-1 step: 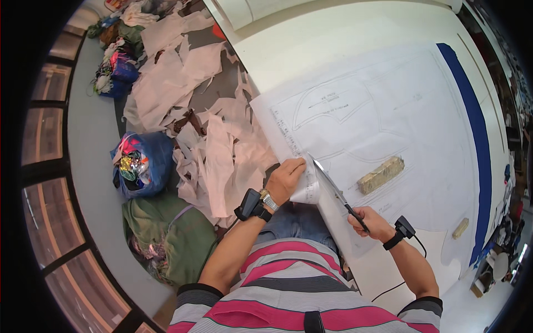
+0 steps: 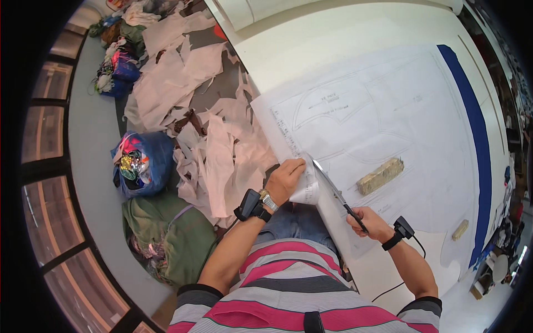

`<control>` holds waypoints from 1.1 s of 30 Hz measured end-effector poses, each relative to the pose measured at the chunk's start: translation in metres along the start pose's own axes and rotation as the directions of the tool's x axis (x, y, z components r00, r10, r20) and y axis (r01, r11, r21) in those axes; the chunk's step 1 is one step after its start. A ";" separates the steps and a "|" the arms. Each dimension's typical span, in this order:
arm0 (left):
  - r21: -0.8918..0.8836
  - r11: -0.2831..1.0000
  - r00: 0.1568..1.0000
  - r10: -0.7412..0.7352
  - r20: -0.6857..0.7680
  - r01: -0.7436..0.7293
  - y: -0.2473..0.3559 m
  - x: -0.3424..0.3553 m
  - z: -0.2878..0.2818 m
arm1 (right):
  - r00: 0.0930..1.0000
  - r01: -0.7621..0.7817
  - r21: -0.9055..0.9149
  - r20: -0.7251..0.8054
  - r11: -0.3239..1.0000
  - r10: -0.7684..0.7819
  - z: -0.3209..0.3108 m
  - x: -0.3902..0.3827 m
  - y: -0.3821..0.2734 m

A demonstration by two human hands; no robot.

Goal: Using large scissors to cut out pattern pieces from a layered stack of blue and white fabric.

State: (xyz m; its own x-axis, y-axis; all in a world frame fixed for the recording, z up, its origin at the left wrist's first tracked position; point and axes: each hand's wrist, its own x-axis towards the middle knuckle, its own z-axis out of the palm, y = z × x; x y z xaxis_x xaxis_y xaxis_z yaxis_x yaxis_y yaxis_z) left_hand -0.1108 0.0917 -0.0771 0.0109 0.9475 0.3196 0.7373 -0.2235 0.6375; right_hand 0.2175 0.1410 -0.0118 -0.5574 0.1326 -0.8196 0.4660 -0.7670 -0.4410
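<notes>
A large white paper pattern sheet [image 2: 411,111] with printed outlines covers much of the table. My left hand [image 2: 285,180] is closed on the left edge of this sheet, pinching it where a strip curls down past the table's edge. In my right hand [image 2: 373,223] is a pair of long scissors [image 2: 336,192], its dark handle within my curled fingers. The blades point away and to the left, with their tip at the paper close beside my left fingertips. How far apart the blades are is hard to make out. A rough, tan block [image 2: 381,176] lies on the sheet right of the scissors.
A smaller tan block [image 2: 460,228] and a dark blue strip [image 2: 472,139] lie at the table's right. Pale scraps [image 2: 222,161] litter the floor at left, beside a blue bag [image 2: 158,161] of colourful bits and a green sack [image 2: 166,233]. A white roll [image 2: 266,11] lies at the far edge.
The scissors' tip shows slightly nearer to me and further right. My left hand keeps its hold on the paper, hardly moved.
</notes>
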 end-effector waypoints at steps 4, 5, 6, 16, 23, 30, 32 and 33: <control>0.021 1.000 1.000 0.005 0.018 -0.005 0.003 0.001 -0.003 | 0.999 0.030 -0.086 -0.035 0.996 -0.033 0.006 0.014 -0.018; 0.018 1.000 1.000 0.018 0.015 -0.018 0.003 0.002 -0.004 | 0.999 0.032 -0.086 -0.035 0.996 -0.036 0.008 0.015 -0.020; 0.018 1.000 1.000 0.020 0.015 -0.021 0.003 0.001 -0.005 | 0.999 0.039 -0.086 -0.034 0.996 -0.042 0.009 0.017 -0.021; 0.023 0.999 0.994 0.039 0.100 -0.041 0.001 0.000 -0.009 | 0.998 0.051 -0.051 -0.040 0.997 -0.053 0.021 0.025 -0.036; 0.010 0.996 0.989 0.089 0.122 -0.091 -0.005 0.003 -0.014 | 0.995 0.061 -0.086 -0.079 0.994 -0.068 0.032 0.048 -0.047; -0.007 0.992 0.981 0.129 0.148 -0.129 -0.009 0.002 -0.017 | 0.995 0.077 -0.003 -0.067 0.997 -0.077 0.046 0.056 -0.050; -0.010 0.990 0.978 0.142 0.153 -0.142 -0.010 0.003 -0.018 | 0.994 0.073 0.006 -0.084 0.997 -0.072 0.054 0.061 -0.056; -0.013 0.988 0.976 0.152 0.159 -0.152 -0.012 0.004 -0.018 | 0.994 0.084 0.019 -0.070 0.996 -0.083 0.058 0.064 -0.062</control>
State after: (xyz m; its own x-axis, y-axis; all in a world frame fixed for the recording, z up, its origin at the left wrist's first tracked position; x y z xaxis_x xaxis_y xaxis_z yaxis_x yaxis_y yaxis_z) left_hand -0.1319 0.0940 -0.0705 0.2298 0.9268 0.2970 0.7186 -0.3674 0.5905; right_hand 0.1136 0.1607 -0.0157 -0.5443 0.2392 -0.8041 0.4043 -0.7650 -0.5013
